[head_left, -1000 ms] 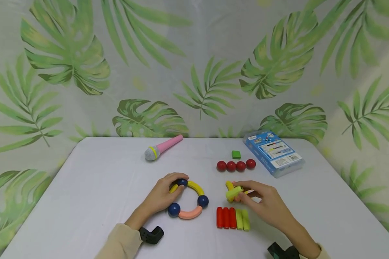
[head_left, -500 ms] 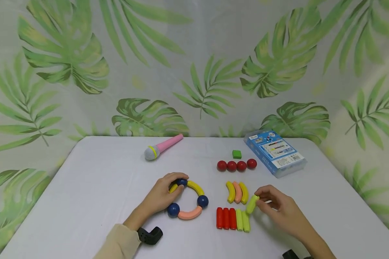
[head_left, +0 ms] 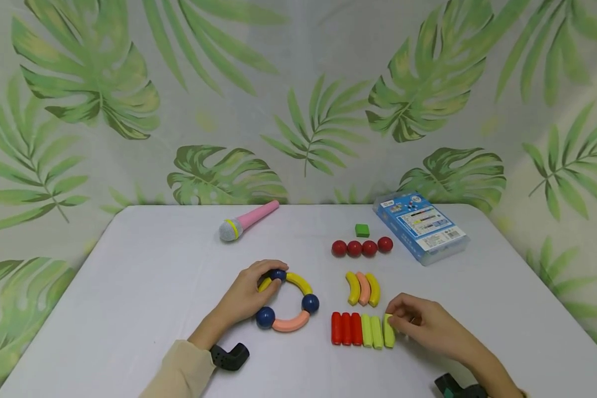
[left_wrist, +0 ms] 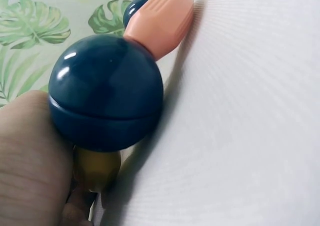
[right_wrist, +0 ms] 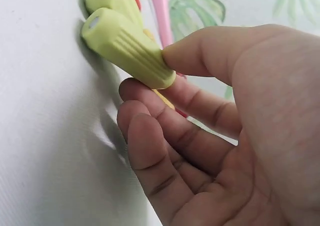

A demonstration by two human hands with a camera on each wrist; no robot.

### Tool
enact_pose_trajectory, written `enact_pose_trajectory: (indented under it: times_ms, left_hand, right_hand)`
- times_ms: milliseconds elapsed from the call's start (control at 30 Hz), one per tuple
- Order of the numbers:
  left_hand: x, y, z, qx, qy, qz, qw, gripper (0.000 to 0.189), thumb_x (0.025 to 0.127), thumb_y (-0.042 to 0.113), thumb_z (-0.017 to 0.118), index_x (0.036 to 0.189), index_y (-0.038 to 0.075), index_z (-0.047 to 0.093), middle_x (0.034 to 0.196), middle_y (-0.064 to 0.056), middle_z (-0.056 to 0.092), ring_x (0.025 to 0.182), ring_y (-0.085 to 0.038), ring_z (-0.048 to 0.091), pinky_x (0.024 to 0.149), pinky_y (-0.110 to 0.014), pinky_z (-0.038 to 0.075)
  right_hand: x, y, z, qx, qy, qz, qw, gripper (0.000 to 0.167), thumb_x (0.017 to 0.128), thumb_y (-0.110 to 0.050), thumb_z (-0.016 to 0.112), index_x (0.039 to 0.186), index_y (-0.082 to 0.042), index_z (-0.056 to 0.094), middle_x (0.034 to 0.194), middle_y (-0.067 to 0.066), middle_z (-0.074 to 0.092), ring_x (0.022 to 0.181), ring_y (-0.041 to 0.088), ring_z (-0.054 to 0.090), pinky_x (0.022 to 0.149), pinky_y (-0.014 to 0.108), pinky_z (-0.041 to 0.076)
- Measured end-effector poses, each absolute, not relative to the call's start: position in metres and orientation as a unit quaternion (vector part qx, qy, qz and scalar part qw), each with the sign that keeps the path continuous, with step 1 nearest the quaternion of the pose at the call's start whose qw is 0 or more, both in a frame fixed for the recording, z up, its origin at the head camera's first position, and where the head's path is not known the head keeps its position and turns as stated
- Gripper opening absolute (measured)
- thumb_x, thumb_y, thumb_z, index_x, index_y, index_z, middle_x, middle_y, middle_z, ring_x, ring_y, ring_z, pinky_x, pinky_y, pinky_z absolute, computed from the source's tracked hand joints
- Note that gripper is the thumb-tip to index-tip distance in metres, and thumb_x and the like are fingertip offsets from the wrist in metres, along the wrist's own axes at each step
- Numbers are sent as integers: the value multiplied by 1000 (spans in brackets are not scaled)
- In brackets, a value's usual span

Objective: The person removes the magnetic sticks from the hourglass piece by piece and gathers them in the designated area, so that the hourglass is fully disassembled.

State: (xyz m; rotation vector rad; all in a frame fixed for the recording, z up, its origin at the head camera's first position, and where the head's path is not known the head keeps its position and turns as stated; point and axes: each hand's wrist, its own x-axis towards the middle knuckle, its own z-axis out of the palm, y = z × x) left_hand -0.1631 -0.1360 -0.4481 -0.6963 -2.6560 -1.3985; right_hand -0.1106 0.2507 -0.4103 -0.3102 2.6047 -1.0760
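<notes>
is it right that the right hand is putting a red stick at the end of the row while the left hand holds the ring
Not quite: the stick pinched by the right hand is light green, not red, as the right wrist view shows. It sits at the end of the row, and the left hand does hold the ring.

The right hand [head_left: 423,323] has carried the lime stick [head_left: 388,330] from the curved pieces [head_left: 363,288] to the row's [head_left: 358,329] right end.
</notes>
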Motion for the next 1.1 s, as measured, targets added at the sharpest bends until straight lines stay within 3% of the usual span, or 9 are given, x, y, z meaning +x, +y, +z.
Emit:
enact_pose_trajectory:
  times_ms: [267, 767, 900, 1100]
  left_hand:
    - [-164, -137, -448, -225, -862, -453, 31, 31, 100, 11, 68, 130, 18, 68, 133, 4, 67, 132, -18, 58, 115, -42, 46]
    - [-162, -138, -446, -226, -861, -455, 35, 32, 98, 8, 69, 129, 17, 68, 132, 3, 68, 130, -18, 59, 113, -41, 47]
    - [-163, -137, -446, -231, -861, -452, 33, 37, 96, 7, 71, 131, 16, 66, 134, 1, 66, 131, -19, 59, 113, -40, 48]
    - [-163, -137, -447, -235, -864, -444, 30, 40, 95, 8, 71, 134, 15, 65, 136, -1, 66, 132, -21, 59, 114, -42, 47]
  right_hand:
    - [-111, 247, -411, -118, 917, -353, 142, 24, 97, -34, 73, 108, -13, 70, 86, -3, 65, 79, 12, 59, 69, 20, 53]
    - [-110, 251, -408, -151, 913, -349, 149, 28, 97, -31, 73, 118, -12, 69, 85, -4, 63, 76, 9, 57, 66, 19, 51]
    - [-111, 249, -410, -151, 917, -350, 121, 33, 97, -27, 74, 125, -11, 66, 82, -5, 62, 73, 9, 57, 64, 20, 51]
    - [-114, 235, -407, -171, 922, -343, 57, 34, 95, -20, 76, 126, -11, 65, 85, -8, 62, 78, 6, 60, 72, 19, 57]
